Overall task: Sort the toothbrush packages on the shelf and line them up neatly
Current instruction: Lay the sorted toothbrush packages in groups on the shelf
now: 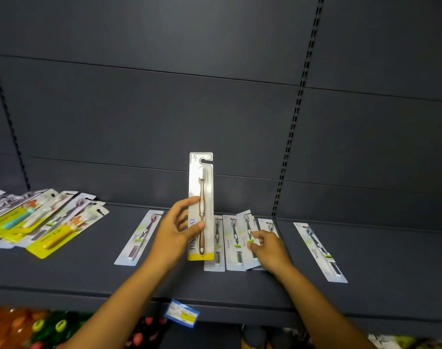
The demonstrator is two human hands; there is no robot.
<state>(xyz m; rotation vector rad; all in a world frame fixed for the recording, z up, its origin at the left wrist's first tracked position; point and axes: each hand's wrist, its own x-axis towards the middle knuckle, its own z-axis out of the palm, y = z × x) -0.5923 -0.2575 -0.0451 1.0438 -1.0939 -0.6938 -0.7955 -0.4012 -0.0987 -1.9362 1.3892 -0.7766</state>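
My left hand grips a tall white package with a gold toothbrush and holds it upright above the dark shelf. Just right of it, several white packages with dark toothbrushes lie side by side, partly overlapping. My right hand rests on this group, its fingers curled on one package. One more dark-brush package lies alone to the left, and another lies tilted at the right.
A loose heap of yellow and white packages lies at the shelf's left end. A blue price tag hangs on the front edge. Colourful goods fill the shelf below. The back panel is dark, with slotted uprights.
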